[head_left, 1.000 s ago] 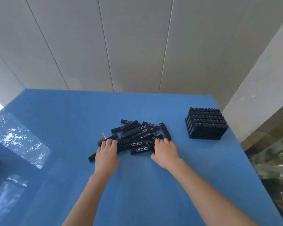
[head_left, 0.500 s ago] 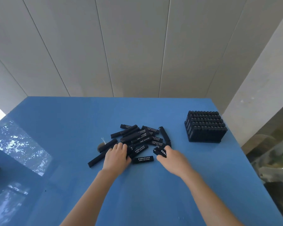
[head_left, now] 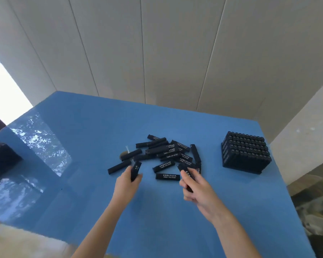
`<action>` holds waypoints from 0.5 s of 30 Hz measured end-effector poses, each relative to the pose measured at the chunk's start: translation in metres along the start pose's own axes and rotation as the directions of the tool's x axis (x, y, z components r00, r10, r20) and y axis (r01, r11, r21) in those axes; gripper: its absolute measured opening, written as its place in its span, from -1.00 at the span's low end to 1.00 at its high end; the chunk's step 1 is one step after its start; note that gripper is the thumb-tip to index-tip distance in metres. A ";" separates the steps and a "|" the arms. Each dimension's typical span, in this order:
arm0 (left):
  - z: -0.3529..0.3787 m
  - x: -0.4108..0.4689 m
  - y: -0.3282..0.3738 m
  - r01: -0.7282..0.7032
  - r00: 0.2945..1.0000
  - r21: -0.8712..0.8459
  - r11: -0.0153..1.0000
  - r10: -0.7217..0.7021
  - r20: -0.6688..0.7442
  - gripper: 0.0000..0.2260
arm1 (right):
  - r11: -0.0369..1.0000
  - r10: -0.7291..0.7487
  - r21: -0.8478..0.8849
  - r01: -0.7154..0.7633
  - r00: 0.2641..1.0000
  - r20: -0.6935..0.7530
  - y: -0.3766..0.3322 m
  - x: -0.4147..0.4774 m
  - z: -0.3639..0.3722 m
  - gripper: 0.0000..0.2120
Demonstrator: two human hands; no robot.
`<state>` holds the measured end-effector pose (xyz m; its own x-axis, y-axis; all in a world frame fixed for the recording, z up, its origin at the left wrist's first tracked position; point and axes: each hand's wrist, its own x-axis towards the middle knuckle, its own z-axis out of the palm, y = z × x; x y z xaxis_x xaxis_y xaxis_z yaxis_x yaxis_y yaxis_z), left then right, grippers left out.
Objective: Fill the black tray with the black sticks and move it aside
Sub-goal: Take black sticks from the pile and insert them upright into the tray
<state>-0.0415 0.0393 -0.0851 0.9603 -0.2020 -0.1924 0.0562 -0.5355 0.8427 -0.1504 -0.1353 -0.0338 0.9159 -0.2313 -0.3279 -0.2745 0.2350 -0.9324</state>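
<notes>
1. Two hands meet at centre frame: my left hand [head_left: 126,185] grips a stick [head_left: 135,171], fingers curled round it.
2. My right hand [head_left: 198,187] pinches another stick [head_left: 187,175].
3. Loose sticks [head_left: 168,153] lie heaped just above both hands on the table [head_left: 175,220].
4. Tray [head_left: 245,153], filled, stands at right, apart from the heap.
</notes>
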 end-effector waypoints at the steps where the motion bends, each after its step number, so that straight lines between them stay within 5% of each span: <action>1: -0.007 -0.008 -0.005 0.072 0.997 -0.108 0.992 -0.071 0.008 -0.80 | 1.000 0.002 0.009 -0.002 1.000 0.027 0.001 0.001 0.009 -0.88; 6: -0.059 -0.044 -0.037 0.351 0.936 -0.480 0.804 -0.317 0.154 -0.63 | 1.000 0.021 0.006 -0.022 0.987 0.158 0.012 0.001 0.069 -0.82; 15: -0.168 -0.096 -0.102 0.286 0.943 -0.498 0.818 -0.332 -0.005 -0.74 | 0.996 0.061 -0.084 -0.033 0.932 0.356 0.037 -0.015 0.203 -0.75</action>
<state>-0.0937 0.2513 -0.0675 0.8885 -0.0081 -0.4589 0.4565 -0.0872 0.8854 -0.1151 0.0689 -0.0327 0.9416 0.1352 -0.3085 -0.3282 0.1622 -0.9306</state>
